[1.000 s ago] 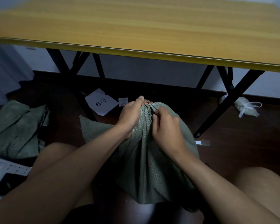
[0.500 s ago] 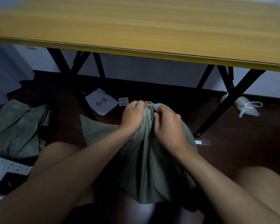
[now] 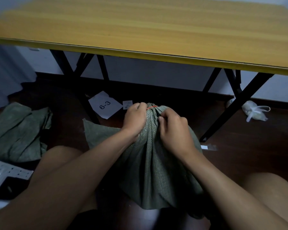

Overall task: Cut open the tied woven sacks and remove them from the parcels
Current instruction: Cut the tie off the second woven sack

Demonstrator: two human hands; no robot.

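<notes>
A green woven sack [image 3: 156, 166] stands on the dark floor between my knees, its neck gathered and bound by a thin red tie [image 3: 152, 107]. My left hand [image 3: 135, 119] grips the gathered neck from the left, just below the tie. My right hand [image 3: 175, 130] is curled against the neck on the right side, and a small dark tip shows at its fingertips beside the tie; I cannot tell what tool it is. The parcel inside the sack is hidden.
A yellow wooden table [image 3: 156, 55] on black folding legs [image 3: 236, 107] stands right ahead. Empty green sacks [image 3: 17, 131] lie at left. A paper marked 6-3 [image 3: 105, 104] and a tied white plastic bag [image 3: 254, 112] lie under the table. A white perforated item [image 3: 5, 170] sits lower left.
Both hands have stayed at the sack's neck. The left hand has slid slightly down and curled tighter on the neck; the right hand has shifted a little towards the tie.
</notes>
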